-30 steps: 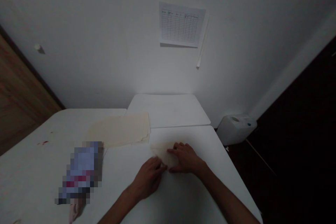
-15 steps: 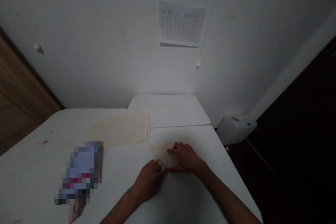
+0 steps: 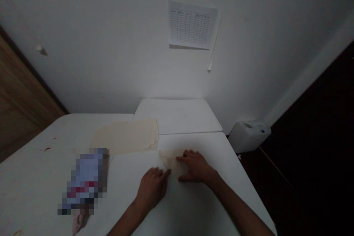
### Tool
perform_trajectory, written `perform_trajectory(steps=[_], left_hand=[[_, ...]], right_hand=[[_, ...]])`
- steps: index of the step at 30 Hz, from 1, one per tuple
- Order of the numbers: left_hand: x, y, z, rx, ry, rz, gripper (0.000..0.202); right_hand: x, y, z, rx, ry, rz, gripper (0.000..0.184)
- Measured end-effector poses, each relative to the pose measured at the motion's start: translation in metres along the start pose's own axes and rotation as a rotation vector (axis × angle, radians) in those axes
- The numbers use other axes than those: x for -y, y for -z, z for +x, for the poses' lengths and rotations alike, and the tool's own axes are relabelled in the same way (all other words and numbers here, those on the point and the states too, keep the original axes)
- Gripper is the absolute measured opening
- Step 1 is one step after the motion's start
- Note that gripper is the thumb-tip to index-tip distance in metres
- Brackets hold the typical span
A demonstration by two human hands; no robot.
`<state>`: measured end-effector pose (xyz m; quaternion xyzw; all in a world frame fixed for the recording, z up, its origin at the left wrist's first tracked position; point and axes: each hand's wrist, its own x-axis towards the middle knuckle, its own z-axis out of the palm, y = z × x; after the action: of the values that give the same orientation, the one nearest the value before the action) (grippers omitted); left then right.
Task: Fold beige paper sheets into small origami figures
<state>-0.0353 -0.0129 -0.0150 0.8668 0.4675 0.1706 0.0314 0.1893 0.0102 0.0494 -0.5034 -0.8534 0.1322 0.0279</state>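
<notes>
A thin, cream-coloured sheet of paper (image 3: pixel 172 160), folded into a roughly triangular shape, lies on the white table. My right hand (image 3: pixel 195 166) rests on its right part, fingers and thumb spread, pressing it down. At the sheet's lower left edge is my left hand (image 3: pixel 152 188); one digit stretches out to touch the edge while the other fingers are bent, with nothing held. Part of the sheet is hidden under my right hand.
Several larger cream sheets (image 3: pixel 127 136) lie stacked at the back left. Nearer stands a blurred-out bluish and red item (image 3: pixel 87 177) with pinkish cloth (image 3: pixel 79 223) below it. A printed table (image 3: pixel 190 25) hangs on the wall. A white plastic container (image 3: pixel 249 136) sits beyond the table's right edge.
My left hand has moved left and slightly up along the sheet's edge, away from my right thumb. My right hand stays in place on the paper.
</notes>
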Motion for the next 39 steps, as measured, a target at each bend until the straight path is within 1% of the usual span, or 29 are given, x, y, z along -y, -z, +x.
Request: perform_trajectory(steps=[5, 11, 18, 21, 23, 25, 26, 28, 29, 30, 33, 35, 37, 39], left_hand=[[0.009, 0.006, 0.004, -0.014, 0.063, 0.082, 0.038], [0.018, 0.008, 0.006, -0.014, 0.126, 0.142, 0.037], [0.017, 0.013, 0.010, -0.011, 0.213, 0.175, 0.037], [0.015, 0.013, 0.009, -0.057, 0.214, 0.209, 0.034], [0.014, 0.011, 0.009, -0.106, 0.178, 0.232, 0.032], [0.014, 0.008, 0.008, -0.138, 0.049, 0.205, 0.035], [0.014, 0.007, 0.007, -0.134, -0.047, 0.173, 0.038], [0.015, 0.004, 0.007, -0.088, -0.228, 0.091, 0.045], [0.015, 0.003, 0.007, -0.058, -0.284, 0.056, 0.047], [0.016, 0.002, 0.007, -0.030, -0.311, 0.029, 0.048], [0.017, 0.004, 0.008, 0.000, -0.299, -0.011, 0.048], [0.016, 0.006, 0.009, 0.000, -0.287, -0.028, 0.048], [0.011, 0.008, 0.012, -0.004, -0.276, -0.040, 0.042], [0.004, 0.009, 0.017, -0.004, -0.245, -0.038, 0.032]], right_hand=[[0.000, 0.000, 0.000, 0.002, -0.004, 0.009, 0.080], [-0.001, -0.001, -0.001, 0.004, 0.002, 0.019, 0.081], [-0.002, -0.001, -0.002, 0.005, 0.004, 0.032, 0.081], [-0.003, -0.003, -0.001, -0.005, 0.003, 0.041, 0.081], [-0.004, -0.005, -0.001, -0.005, -0.002, 0.044, 0.082], [-0.004, -0.007, 0.000, -0.002, -0.009, 0.047, 0.082], [-0.004, -0.007, 0.000, -0.002, -0.012, 0.050, 0.081], [-0.005, -0.009, 0.000, -0.007, -0.016, 0.061, 0.081], [-0.006, -0.010, -0.001, -0.013, -0.018, 0.072, 0.082], [-0.007, -0.011, -0.002, -0.020, -0.017, 0.087, 0.083], [-0.010, -0.014, -0.006, -0.058, -0.018, 0.130, 0.086], [-0.012, -0.017, -0.010, -0.089, -0.022, 0.140, 0.082], [-0.012, -0.020, -0.015, -0.108, -0.022, 0.138, 0.075], [-0.012, -0.022, -0.018, -0.119, -0.016, 0.133, 0.070]])
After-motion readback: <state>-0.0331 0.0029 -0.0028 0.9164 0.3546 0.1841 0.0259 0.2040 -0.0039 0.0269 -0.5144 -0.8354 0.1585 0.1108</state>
